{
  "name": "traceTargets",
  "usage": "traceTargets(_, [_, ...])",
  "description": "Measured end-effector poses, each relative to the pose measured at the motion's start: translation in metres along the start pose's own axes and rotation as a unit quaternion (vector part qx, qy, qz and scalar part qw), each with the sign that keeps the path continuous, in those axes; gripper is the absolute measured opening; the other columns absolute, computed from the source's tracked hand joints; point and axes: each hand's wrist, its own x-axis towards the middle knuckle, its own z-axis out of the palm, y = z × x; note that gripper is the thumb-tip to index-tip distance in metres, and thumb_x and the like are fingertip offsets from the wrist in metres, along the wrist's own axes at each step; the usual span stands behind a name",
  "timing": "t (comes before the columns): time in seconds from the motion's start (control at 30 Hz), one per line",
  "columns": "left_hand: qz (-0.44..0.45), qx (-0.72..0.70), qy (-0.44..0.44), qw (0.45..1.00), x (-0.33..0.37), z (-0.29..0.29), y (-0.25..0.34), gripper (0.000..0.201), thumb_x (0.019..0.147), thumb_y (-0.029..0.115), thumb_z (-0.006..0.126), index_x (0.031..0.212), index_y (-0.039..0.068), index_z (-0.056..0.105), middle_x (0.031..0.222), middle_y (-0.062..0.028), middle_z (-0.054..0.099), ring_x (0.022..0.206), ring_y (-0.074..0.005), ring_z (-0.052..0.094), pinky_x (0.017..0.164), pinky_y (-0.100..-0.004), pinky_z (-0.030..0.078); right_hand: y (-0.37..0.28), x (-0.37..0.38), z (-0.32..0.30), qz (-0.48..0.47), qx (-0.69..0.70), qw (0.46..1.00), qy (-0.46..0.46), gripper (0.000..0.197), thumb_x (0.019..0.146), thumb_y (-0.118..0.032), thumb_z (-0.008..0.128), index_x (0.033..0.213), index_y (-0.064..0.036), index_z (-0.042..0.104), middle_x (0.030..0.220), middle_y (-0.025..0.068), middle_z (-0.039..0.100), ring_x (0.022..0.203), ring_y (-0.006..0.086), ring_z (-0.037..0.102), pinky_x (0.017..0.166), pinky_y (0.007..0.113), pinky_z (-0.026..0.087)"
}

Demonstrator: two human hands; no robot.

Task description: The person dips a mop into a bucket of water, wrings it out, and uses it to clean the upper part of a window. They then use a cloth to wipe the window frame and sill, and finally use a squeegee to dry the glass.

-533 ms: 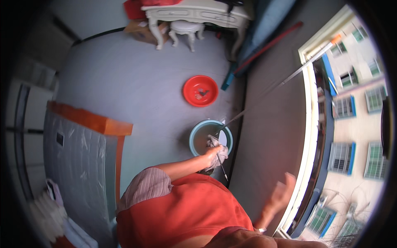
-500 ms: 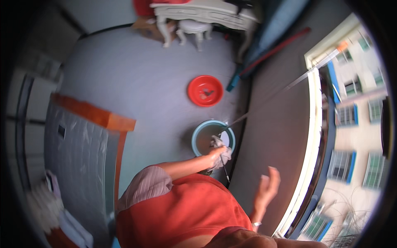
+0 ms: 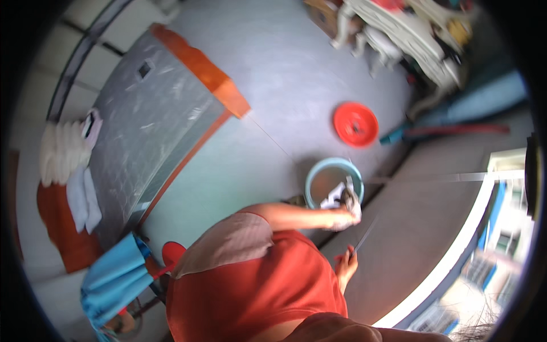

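Observation:
My left hand [image 3: 343, 218] is closed round a wet, greyish-white cloth [image 3: 353, 206] at the near right rim of a light-blue bucket [image 3: 312, 178]. Brownish liquid shows inside the bucket. A bright white patch lies beside the cloth there; whether it is cloth or a reflection I cannot tell. Lower right, my right hand [image 3: 347, 268] has its fingers curled, and the end of a thin metal rod [image 3: 366, 232] meets its fingertips. The grip is small and slightly blurred.
Beyond the bucket, a red basin [image 3: 343, 126] stands on the floor with small items in it. A long thin pole [image 3: 439, 178] crosses the low wall on the right. A white carved table [image 3: 393, 25] stands far right; an orange-edged grey panel [image 3: 199, 65] is at left.
The view has swung, so the room appears turned clockwise. My right hand has gone from open and spread to curled at the thin rod. My left hand keeps the cloth at the bucket.

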Motion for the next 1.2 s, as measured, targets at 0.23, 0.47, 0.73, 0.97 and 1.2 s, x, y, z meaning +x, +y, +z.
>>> traceTargets(0.23, [-0.128, 0.520, 0.184, 0.824, 0.025, -0.032, -0.036, 0.076, 0.077, 0.048, 0.065, 0.134, 0.002, 0.044, 0.144, -0.0182, 0.037, 0.129, -0.0300, 0.041, 0.106, -0.0383, 0.034, 0.024, -0.043, -0.001, -0.010, -0.205, 0.978, 0.031, 0.026, 0.094, -0.010, 0.049, 0.118, -0.0032, 0.058, 0.061, 0.0059, 0.062, 0.055, 0.0105, 0.054, 0.055, 0.029, 0.045])
traceTargets(0.47, [-0.190, 0.492, 0.217, 0.821, 0.032, -0.048, -0.057, 0.070, 0.079, 0.047, 0.065, 0.133, 0.007, 0.048, 0.136, -0.0166, 0.047, 0.126, -0.0311, 0.046, 0.102, -0.0378, 0.041, 0.021, -0.069, -0.005, -0.002, -0.236, 0.972, 0.003, 0.028, 0.094, -0.012, 0.050, 0.119, -0.0019, 0.057, 0.065, 0.0103, 0.062, 0.058, 0.0180, 0.060, 0.058, 0.032, 0.047])
traceTargets(0.73, [-0.197, 0.397, 0.209, 0.872, 0.010, -0.057, -0.057, 0.061, 0.085, 0.040, 0.064, 0.123, -0.006, 0.053, 0.125, -0.0217, 0.056, 0.116, -0.0307, 0.055, 0.095, -0.0371, 0.043, 0.030, -0.061, -0.006, -0.022, -0.246, 0.969, 0.002, 0.026, 0.094, -0.010, 0.050, 0.117, -0.0043, 0.059, 0.065, 0.0066, 0.063, 0.058, 0.0137, 0.054, 0.059, 0.030, 0.045])
traceTargets(0.97, [-0.092, 0.227, 0.240, 0.939, 0.031, -0.110, -0.115, 0.052, 0.085, 0.029, 0.067, 0.122, -0.005, 0.055, 0.119, -0.0169, 0.060, 0.108, -0.0234, 0.059, 0.092, -0.0362, 0.046, 0.009, -0.055, -0.003, -0.028, -0.276, 0.960, -0.043, 0.028, 0.091, -0.016, 0.053, 0.117, -0.0053, 0.059, 0.075, 0.0177, 0.066, 0.074, 0.0319, 0.068, 0.068, 0.040, 0.051])
traceTargets(1.2, [-0.165, 0.372, 0.252, 0.878, 0.009, -0.071, -0.051, 0.056, 0.084, 0.038, 0.066, 0.120, -0.004, 0.057, 0.116, -0.0186, 0.062, 0.107, -0.0257, 0.061, 0.089, -0.0367, 0.047, 0.017, -0.054, -0.003, -0.079, -0.263, 0.961, 0.010, 0.028, 0.090, -0.016, 0.056, 0.115, -0.0043, 0.060, 0.079, 0.0179, 0.067, 0.073, 0.0308, 0.068, 0.069, 0.040, 0.052])
